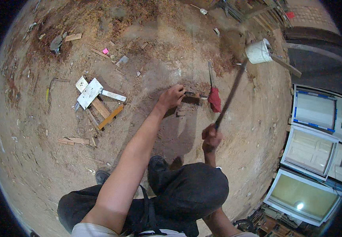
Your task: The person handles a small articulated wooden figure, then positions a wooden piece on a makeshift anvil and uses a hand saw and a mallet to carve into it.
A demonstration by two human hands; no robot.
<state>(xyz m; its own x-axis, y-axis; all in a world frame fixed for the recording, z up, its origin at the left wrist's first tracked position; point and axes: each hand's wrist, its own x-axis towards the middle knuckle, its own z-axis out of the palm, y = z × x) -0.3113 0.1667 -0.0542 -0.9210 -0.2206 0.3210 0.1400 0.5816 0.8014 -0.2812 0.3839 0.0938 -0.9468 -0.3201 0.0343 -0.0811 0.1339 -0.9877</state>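
Note:
My left hand [172, 96] reaches forward to a small wooden block [191, 99] low over the ground, its fingers curled onto the near left end. Small dark parts show on top of the block; I cannot make them out. My right hand [211, 136] is closed around a long, dark, bar-like tool [231, 93]. The tool slants up and away to the right, its far end blurred near a white bucket [257, 52]. Just right of the block lies a thin blade [210, 73] with a red cloth [214, 100] at its near end.
To the left lies a pile of wood offcuts with a white board [90, 93]. Wood scraps [73, 141] and shavings are scattered over the dirt floor [41, 118]. Framed panels [308, 153] line the right side. A plank [285, 65] leans by the bucket. My knees are bent close below.

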